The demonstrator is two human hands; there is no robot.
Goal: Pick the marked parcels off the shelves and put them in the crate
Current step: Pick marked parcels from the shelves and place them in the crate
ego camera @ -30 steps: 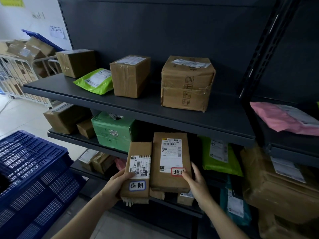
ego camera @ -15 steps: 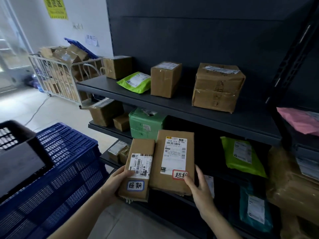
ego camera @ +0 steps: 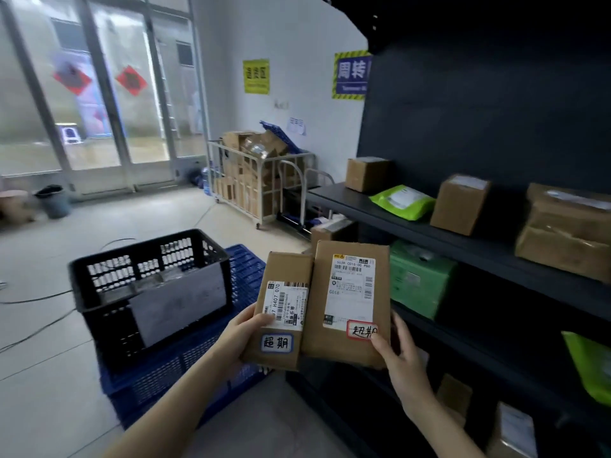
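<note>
— Head view: my left hand holds the small brown cardboard parcel, my right hand the larger brown one, both marked.
— Next?
— Carrying step; lower them left into the black slatted crate.

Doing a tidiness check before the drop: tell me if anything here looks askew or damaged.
Little stands out. The big brown box on the upper shelf looks crumpled, with wrinkled tape. The black crate sits tilted on the blue crate. Both held parcels look intact.
</note>
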